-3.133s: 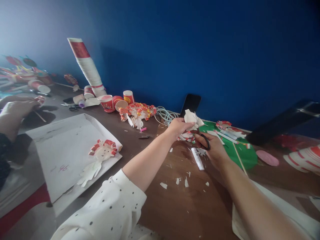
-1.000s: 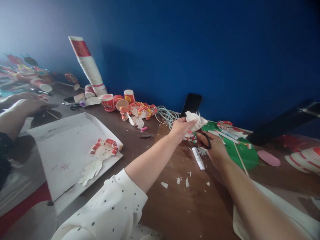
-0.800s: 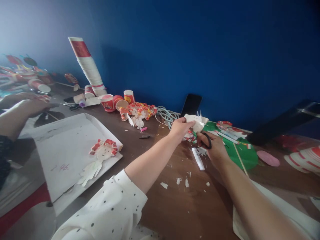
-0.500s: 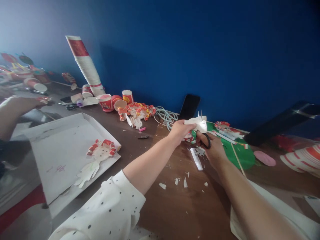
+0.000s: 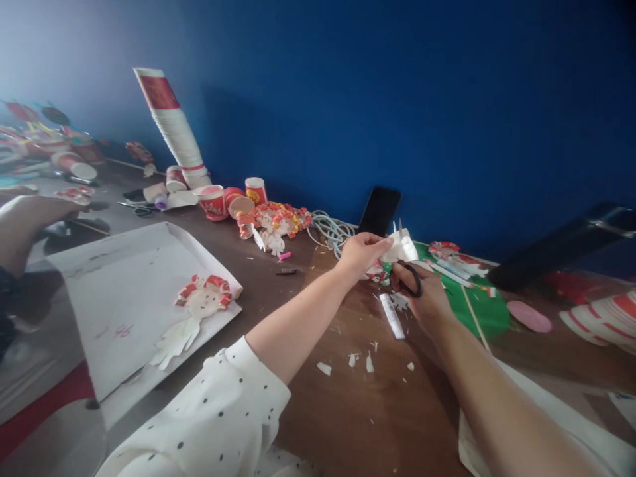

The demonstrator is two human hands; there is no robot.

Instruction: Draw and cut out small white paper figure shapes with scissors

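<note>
My left hand (image 5: 358,252) pinches a piece of white paper (image 5: 403,248) above the brown table (image 5: 348,411). Black-handled scissors (image 5: 410,279) sit in my right hand (image 5: 425,297), their blades pointing up into the paper. A white glue stick (image 5: 391,315) lies on the table just under both hands, with several white paper scraps (image 5: 354,360) nearer to me. A green sheet (image 5: 477,306) with a thin wooden stick (image 5: 471,307) on it lies right of my right hand.
A white tray-like sheet (image 5: 124,291) at left carries a paper figure (image 5: 199,308). Against the blue wall stand a leaning stack of paper cups (image 5: 173,129), red cups (image 5: 212,202), finished paper figures (image 5: 274,224), a cable coil (image 5: 330,230) and a black phone (image 5: 380,209). Another person's arm (image 5: 24,218) is at far left.
The paper has been turned in my left hand and now stands more edge-on, slightly lower and to the right. The other person's arm at the left has drawn back.
</note>
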